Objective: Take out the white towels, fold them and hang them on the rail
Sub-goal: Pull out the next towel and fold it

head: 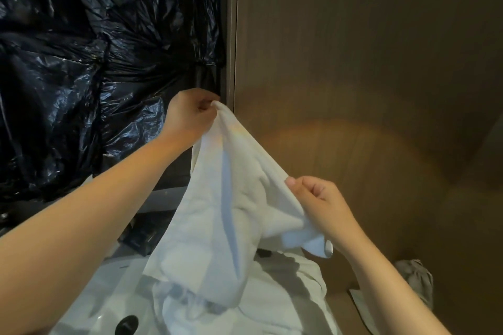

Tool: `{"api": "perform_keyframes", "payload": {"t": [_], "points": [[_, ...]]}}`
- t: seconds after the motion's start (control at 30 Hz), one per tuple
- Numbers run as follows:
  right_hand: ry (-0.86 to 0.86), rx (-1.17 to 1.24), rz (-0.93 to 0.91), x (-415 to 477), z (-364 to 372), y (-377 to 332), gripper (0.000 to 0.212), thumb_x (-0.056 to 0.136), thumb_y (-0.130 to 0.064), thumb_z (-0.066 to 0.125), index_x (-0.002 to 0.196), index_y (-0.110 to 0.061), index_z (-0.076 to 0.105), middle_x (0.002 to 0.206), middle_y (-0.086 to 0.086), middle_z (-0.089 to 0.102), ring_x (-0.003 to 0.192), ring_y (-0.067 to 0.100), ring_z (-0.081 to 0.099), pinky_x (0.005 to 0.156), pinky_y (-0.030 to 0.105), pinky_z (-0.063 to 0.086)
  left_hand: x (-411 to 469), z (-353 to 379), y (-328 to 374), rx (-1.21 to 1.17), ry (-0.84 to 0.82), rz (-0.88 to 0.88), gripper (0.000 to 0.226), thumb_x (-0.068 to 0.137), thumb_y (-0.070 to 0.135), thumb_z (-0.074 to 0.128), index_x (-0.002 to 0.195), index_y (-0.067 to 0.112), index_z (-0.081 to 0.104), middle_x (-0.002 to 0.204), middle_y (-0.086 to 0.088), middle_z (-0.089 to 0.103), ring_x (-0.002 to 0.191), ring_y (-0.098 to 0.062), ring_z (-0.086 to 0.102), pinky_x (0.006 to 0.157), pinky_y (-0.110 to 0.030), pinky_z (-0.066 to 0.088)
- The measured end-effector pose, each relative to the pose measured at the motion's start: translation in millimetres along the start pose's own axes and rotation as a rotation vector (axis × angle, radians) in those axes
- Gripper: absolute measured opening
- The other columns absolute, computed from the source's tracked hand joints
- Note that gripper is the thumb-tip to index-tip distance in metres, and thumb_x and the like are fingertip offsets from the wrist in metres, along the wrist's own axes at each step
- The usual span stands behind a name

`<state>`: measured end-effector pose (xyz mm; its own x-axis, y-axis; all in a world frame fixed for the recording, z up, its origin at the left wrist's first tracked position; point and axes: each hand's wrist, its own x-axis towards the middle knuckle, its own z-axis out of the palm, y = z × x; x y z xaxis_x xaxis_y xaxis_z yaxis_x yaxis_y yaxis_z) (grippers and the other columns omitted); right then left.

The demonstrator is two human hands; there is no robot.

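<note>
Two hands on one white towel: left hand pinches top corner, right hand pinches edge below, spreading it to find fold line.

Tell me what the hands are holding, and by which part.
Both hold one white towel: left hand pinches its raised top end, right hand grips a bunched edge lower down.

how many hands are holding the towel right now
2. The left hand pinches the top corner of the white towel, up by the black plastic. The right hand grips the towel's edge, lower and to the right. No hand is hidden.
</note>
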<state>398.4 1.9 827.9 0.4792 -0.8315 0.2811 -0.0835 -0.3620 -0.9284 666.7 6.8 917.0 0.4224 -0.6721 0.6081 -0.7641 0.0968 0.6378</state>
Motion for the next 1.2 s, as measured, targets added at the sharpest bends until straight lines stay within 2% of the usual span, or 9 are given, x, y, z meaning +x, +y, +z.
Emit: {"api": "perform_keyframes", "payload": {"t": [0.2, 0.3, 0.4, 0.57, 0.67, 0.8, 0.87, 0.97, 1.2], "points": [[-0.094, -0.124, 0.086, -8.4, -20.6, 16.8, 0.049, 0.094, -0.042, 0.057, 0.076, 0.003, 0.063, 0.066, 0.023, 0.059, 0.053, 0.025, 0.049, 0.051, 0.029, 0.041, 3.7, -1.1, -34.0, 0.034, -0.004, -0.066, 0.029, 0.091, 0.009, 0.054, 0.115, 0.011, 0.070, 0.109, -0.009, 0.071, 0.100, -0.023, 0.064, 0.080, -0.026, 0.044], [-0.101, -0.266, 0.076, -10.7, -28.7, 23.5, 0.034, 0.096, -0.038, 0.056, 0.079, -0.013, 0.069, 0.075, 0.010, 0.067, 0.067, 0.029, 0.061, 0.061, 0.029, 0.048, 3.2, 2.6, -40.6, 0.034, -0.004, -0.064, 0.029, 0.092, 0.010, 0.054, 0.116, 0.011, 0.069, 0.110, -0.010, 0.070, 0.099, -0.022, 0.063, 0.080, -0.026, 0.044], [-0.102, -0.443, 0.066, -12.9, -38.9, 28.3, 0.020, 0.097, -0.033, 0.056, 0.083, -0.029, 0.069, 0.079, -0.008, 0.069, 0.072, 0.013, 0.064, 0.063, 0.023, 0.051, 5.5, 3.4, -44.4, 0.036, 0.007, -0.071, 0.029, 0.092, 0.010, 0.053, 0.115, 0.012, 0.069, 0.110, -0.010, 0.070, 0.098, -0.022, 0.063, 0.079, -0.026, 0.044], [-0.036, -0.637, 0.068, -13.9, -50.5, 35.8, 0.019, 0.094, -0.029, 0.060, 0.078, -0.032, 0.070, 0.072, -0.009, 0.068, 0.068, 0.008, 0.063, 0.059, 0.024, 0.050, 7.4, 6.3, -44.2, 0.042, 0.011, -0.057, 0.029, 0.092, 0.010, 0.053, 0.115, 0.012, 0.070, 0.110, -0.010, 0.071, 0.099, -0.024, 0.064, 0.080, -0.027, 0.044], [-0.024, -0.596, 0.066, -14.8, -55.5, 38.2, 0.023, 0.096, -0.028, 0.058, 0.077, -0.031, 0.071, 0.076, -0.010, 0.070, 0.074, 0.006, 0.065, 0.067, 0.025, 0.054, 8.4, 6.5, -45.2, 0.045, 0.022, -0.056, 0.029, 0.091, 0.008, 0.053, 0.115, 0.011, 0.069, 0.111, -0.011, 0.070, 0.101, -0.026, 0.064, 0.080, -0.028, 0.044], [-0.003, -0.674, -0.068, -9.0, -63.0, 25.3, 0.025, 0.100, -0.033, 0.046, 0.081, -0.035, 0.062, 0.076, -0.011, 0.066, 0.075, 0.006, 0.063, 0.065, 0.030, 0.053, 14.1, 4.0, -48.7, 0.084, 0.047, -0.085, 0.031, 0.093, 0.006, 0.049, 0.115, 0.011, 0.069, 0.111, -0.013, 0.069, 0.103, -0.030, 0.063, 0.079, -0.029, 0.043], [0.020, -0.852, -0.198, 0.7, -71.5, 9.3, 0.022, 0.099, -0.040, 0.039, 0.083, -0.037, 0.053, 0.072, -0.015, 0.061, 0.068, 0.003, 0.059, 0.058, 0.021, 0.042, 19.9, 1.5, -48.8, 0.119, 0.072, -0.103, 0.032, 0.093, 0.005, 0.047, 0.115, 0.011, 0.069, 0.112, -0.014, 0.069, 0.103, -0.031, 0.062, 0.078, -0.029, 0.042], [0.035, -1.140, -0.358, 25.6, -87.5, -24.0, 0.016, 0.100, -0.036, 0.037, 0.086, -0.033, 0.045, 0.067, -0.012, 0.055, 0.059, 0.008, 0.054, 0.054, 0.028, 0.043, 31.6, -4.9, -45.9, 0.154, 0.118, -0.106, 0.034, 0.094, 0.005, 0.045, 0.119, 0.010, 0.067, 0.114, -0.016, 0.068, 0.104, -0.034, 0.061, 0.076, -0.030, 0.040], [0.137, -1.531, -0.484, 86.8, -126.6, -104.2, 0.023, 0.099, -0.040, 0.039, 0.083, -0.030, 0.052, 0.062, -0.013, 0.050, 0.053, 0.004, 0.051, 0.052, 0.017, 0.041, 61.4, -23.4, -29.2, 0.131, 0.195, -0.046, 0.034, 0.093, 0.004, 0.047, 0.119, 0.009, 0.068, 0.115, -0.017, 0.068, 0.107, -0.035, 0.060, 0.077, -0.031, 0.040]]}}
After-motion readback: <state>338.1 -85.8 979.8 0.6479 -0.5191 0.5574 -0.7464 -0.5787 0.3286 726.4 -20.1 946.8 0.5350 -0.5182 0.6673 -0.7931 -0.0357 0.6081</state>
